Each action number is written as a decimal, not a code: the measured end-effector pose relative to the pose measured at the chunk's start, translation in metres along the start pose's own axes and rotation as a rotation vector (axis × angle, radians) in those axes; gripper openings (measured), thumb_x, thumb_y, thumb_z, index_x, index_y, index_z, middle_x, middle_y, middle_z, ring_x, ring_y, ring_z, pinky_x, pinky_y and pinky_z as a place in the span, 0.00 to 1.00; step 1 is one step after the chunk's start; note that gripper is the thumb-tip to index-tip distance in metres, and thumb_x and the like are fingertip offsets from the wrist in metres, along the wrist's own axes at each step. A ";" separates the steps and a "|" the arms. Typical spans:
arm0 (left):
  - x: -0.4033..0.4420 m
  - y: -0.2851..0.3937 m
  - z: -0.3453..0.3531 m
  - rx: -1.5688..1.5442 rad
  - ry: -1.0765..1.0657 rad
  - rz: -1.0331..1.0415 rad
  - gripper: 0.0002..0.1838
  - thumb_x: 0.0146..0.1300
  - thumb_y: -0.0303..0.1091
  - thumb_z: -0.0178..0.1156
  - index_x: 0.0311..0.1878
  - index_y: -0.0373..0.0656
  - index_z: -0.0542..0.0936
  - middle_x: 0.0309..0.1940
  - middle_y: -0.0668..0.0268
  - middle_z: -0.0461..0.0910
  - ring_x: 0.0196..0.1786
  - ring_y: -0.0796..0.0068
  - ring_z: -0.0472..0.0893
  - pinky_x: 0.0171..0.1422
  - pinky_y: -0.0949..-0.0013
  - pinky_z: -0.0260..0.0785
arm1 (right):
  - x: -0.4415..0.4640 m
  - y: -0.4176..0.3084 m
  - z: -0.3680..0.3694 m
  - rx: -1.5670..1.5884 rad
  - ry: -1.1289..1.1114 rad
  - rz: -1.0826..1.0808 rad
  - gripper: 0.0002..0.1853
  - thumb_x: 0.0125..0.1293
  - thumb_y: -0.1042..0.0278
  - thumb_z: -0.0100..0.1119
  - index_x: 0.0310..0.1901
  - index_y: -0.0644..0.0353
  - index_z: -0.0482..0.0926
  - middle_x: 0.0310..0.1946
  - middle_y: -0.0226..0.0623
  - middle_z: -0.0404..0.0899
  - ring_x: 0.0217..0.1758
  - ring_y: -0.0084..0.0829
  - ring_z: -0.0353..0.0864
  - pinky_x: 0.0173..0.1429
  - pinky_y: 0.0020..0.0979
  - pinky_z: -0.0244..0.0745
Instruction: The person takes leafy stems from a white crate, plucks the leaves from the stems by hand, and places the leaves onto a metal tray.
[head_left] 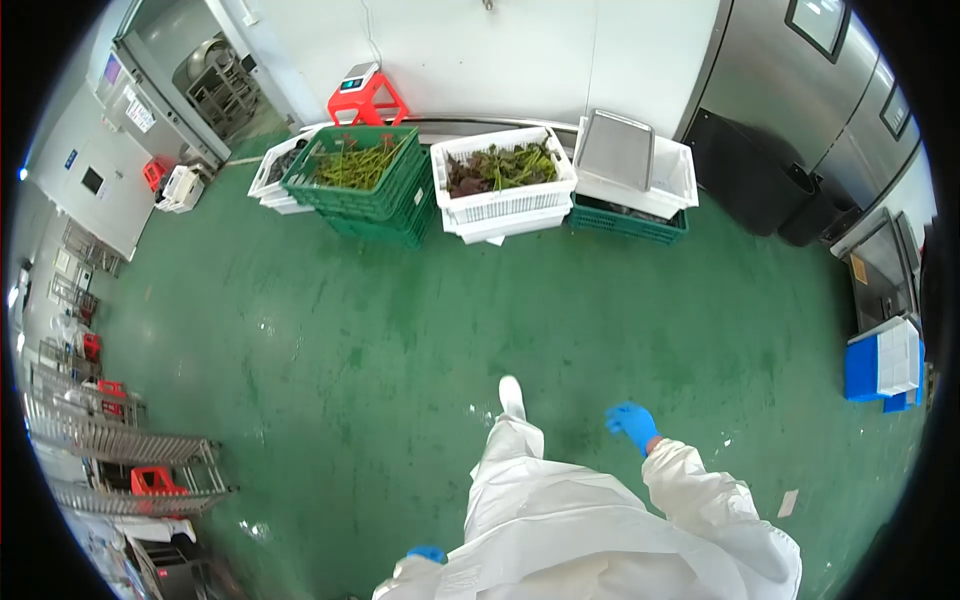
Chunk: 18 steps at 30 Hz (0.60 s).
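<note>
My right hand (632, 425), in a blue glove, hangs over the green floor to the right of my white boot (512, 397). Its fingers are loosely bent and apart, with nothing in them. Low in the view, my left hand (428, 553) shows only as a bit of blue glove beside the white coverall (570, 515); its fingers are hidden. Neither hand touches any container. Ahead by the wall are a green crate (365, 205) with green stems (358, 163) and a white basket (505, 207) with leafy purple-green vegetables (500, 168).
A metal tray (615, 150) leans on white bins (678, 175) at the wall. A scale (358, 77) sits on a red stool (368, 100). Black bins (745, 170) stand right, near blue and white boxes (885, 362). Metal racks (130, 440) line the left side.
</note>
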<state>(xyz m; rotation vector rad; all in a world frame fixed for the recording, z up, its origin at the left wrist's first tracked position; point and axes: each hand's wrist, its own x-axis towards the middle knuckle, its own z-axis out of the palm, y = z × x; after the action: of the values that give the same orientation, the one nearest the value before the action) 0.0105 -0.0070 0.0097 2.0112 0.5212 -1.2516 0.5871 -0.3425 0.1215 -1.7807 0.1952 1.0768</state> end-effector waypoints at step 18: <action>0.438 0.461 -0.930 -1.071 0.505 0.370 0.08 0.63 0.28 0.58 0.43 0.39 0.82 0.38 0.66 0.84 0.37 0.77 0.81 0.43 0.73 0.73 | 0.432 -0.324 -0.071 -0.682 0.322 -0.045 0.16 0.59 0.53 0.56 0.37 0.57 0.82 0.35 0.46 0.82 0.40 0.50 0.80 0.45 0.41 0.73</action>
<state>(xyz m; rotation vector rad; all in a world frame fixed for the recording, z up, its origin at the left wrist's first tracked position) 1.0757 0.3583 0.0475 1.3423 0.7867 -0.1057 1.0660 -0.1017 0.0263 -2.5575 -0.0292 0.8703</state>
